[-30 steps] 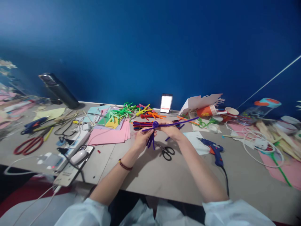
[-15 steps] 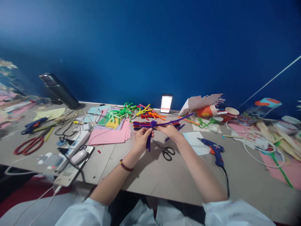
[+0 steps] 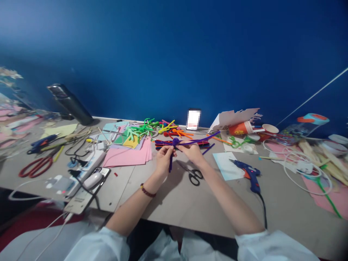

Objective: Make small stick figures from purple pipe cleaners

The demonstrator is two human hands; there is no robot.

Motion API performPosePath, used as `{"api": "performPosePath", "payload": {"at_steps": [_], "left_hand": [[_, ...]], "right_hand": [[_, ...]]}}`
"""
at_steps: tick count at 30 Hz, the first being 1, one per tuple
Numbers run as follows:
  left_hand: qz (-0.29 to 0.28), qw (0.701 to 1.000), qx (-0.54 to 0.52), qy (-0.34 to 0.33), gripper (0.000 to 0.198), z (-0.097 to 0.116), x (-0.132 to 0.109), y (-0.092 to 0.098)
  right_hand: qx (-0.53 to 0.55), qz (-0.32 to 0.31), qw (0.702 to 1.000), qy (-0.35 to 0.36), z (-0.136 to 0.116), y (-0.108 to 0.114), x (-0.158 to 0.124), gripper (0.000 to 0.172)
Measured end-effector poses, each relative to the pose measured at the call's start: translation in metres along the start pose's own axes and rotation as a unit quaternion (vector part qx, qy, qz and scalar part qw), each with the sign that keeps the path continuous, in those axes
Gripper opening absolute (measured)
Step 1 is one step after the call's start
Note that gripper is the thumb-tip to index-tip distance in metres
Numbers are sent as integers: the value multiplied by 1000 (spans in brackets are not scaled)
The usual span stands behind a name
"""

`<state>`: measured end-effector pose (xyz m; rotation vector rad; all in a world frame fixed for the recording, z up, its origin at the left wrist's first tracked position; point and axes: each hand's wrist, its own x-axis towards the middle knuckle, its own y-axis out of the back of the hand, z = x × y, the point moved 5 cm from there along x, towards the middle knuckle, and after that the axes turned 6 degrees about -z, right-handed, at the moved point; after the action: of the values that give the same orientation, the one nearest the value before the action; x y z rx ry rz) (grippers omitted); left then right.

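Note:
Between my hands is a purple pipe cleaner piece (image 3: 176,141), with a coiled knob at the top, ends hanging down and a long strand reaching right. My left hand (image 3: 163,158) pinches it just below the knob, its fingers closed round the hanging ends. My right hand (image 3: 192,152) has its fingers closed at the knob's right side, by the base of the long strand. Behind both hands lies a bundle of dark red, blue and purple pipe cleaners (image 3: 161,145). Black-handled scissors (image 3: 194,177) rest on the table just below my right hand.
A blue glue gun (image 3: 251,174) lies on the right, its cord running to the front edge. Pink paper (image 3: 126,156), green pipe cleaner figures (image 3: 144,128) and a propped phone (image 3: 193,119) stand behind. On the left are a power strip (image 3: 88,165) and red-handled scissors (image 3: 36,166).
The hanging purple ends look narrower and closer together now. The long strand's tip has shifted slightly left and down. Both hands keep their hold, and the view has shifted a little.

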<state>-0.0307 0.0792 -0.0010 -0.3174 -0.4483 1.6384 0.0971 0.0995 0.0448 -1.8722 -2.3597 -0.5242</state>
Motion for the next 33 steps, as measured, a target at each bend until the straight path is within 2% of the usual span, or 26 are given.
{"api": "performPosePath", "payload": {"at_steps": [6, 11, 17, 24, 33], "left_hand": [[-20, 998, -40, 43, 27, 2, -1, -3], [-20, 997, -53, 55, 28, 0, -1, -3], [-6, 999, -31, 22, 27, 0, 0, -1], [7, 1000, 14, -23, 28, 2, 2, 4], [25, 996, 55, -66, 28, 4, 1, 8]], "right_hand": [[16, 6, 1000, -12, -5, 2, -1, 9], [36, 5, 999, -1, -5, 4, 1, 10], [-32, 16, 999, 8, -2, 2, -1, 10], [-164, 101, 975, 107, -13, -6, -11, 13], [-168, 94, 976, 101, -15, -13, -17, 13]]}}
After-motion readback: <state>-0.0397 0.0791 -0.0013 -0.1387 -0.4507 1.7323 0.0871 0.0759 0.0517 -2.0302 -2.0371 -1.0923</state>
